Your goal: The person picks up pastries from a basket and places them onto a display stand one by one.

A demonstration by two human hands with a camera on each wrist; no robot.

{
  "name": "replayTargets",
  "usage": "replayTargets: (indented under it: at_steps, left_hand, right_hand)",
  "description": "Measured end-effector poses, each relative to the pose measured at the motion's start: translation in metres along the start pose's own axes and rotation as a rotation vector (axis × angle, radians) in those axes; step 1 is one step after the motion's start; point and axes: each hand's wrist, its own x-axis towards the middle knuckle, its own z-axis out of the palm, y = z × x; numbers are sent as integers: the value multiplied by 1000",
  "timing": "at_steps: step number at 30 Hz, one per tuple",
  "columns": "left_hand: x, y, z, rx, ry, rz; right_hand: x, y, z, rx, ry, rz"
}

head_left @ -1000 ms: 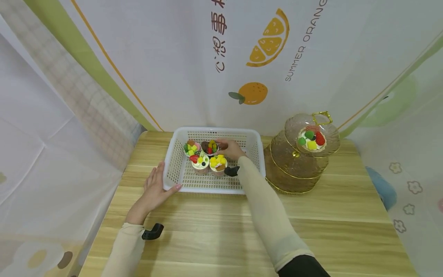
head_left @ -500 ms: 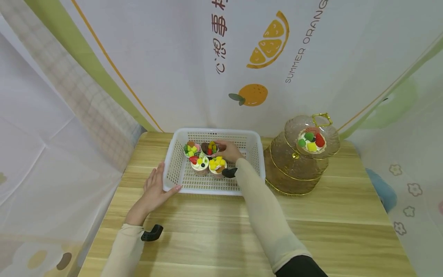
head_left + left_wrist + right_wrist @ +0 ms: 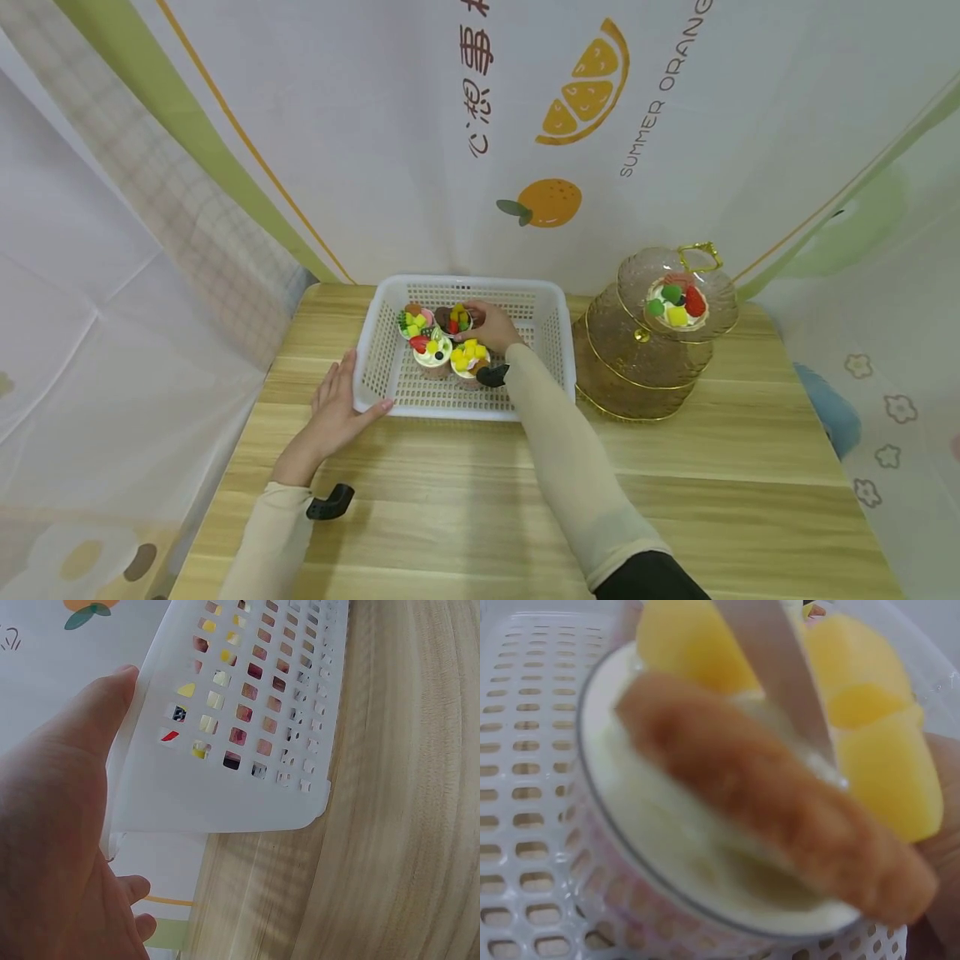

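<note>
Left hand (image 3: 335, 409) spread against basket (image 3: 450, 412), centre-left, likely steadying it; right hand (image 3: 493, 327) pinches chocolate-topped cup (image 3: 453, 320), frame centre.

The left hand (image 3: 337, 400), thumb (image 3: 377, 409) spread, points toward one o'clock, and the right hand (image 3: 493, 327) bends its fingers (image 3: 480, 309) toward ten.

The basket (image 3: 450, 412) is open from above at its left end and along its front. Four cups (image 3: 432, 357) crowd the middle, nearly gapless. The right hand (image 3: 492, 327), at the dark cup (image 3: 453, 321), and its sleeve (image 3: 573, 454) block the right-hand approach; the stand (image 3: 637, 367) rises just beside. The curtain (image 3: 405, 167) hangs close behind. The left hand (image 3: 335, 414) covers the front-left corner; nearer table (image 3: 450, 500) is bare.
</note>
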Motion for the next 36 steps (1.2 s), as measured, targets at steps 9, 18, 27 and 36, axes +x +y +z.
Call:
replayTargets:
  at_steps: [9, 18, 27, 36]
  left_hand:
    - [3, 5, 1, 1, -16, 2]
    - [4, 5, 1, -1, -14, 11]
    - [2, 3, -5, 15, 9, 14]
    - [1, 3, -2, 11, 4, 12]
  right_hand:
    - [-4, 6, -8, -32, 29, -7]
    - [-14, -7, -26, 22, 39, -42]
    - [-22, -44, -42, 58, 43, -125]
    - [-57, -64, -62, 92, 57, -165]
